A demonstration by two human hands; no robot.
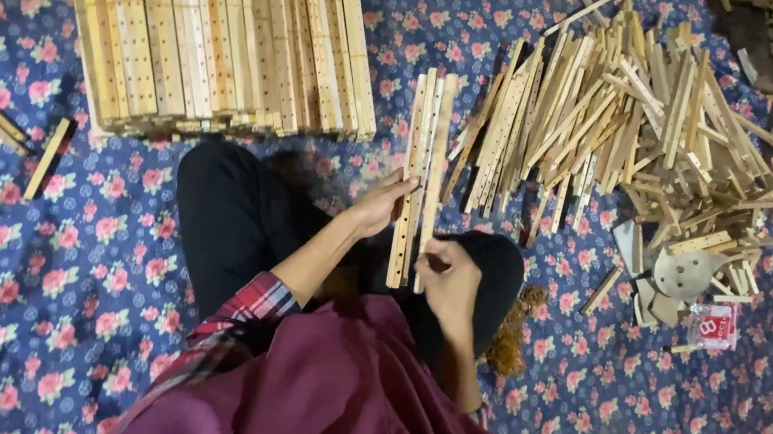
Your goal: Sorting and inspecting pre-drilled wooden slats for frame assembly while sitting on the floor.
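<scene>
We see the left hand [380, 204] reaching out from a rolled plaid sleeve, fingers curled onto the left edge of a bundle of slats [420, 178], while the right hand [446, 281] sits bent at the wrist below it, fingers pinched together on the bundle's lower end. The bundle stands lengthwise over the lap above the flowered cloth [45, 277], and we count about four slats in it. Beside it lie one neat stack of drilled slats [223, 37] and one loose heap of sticks [626, 127], too many to count.
</scene>
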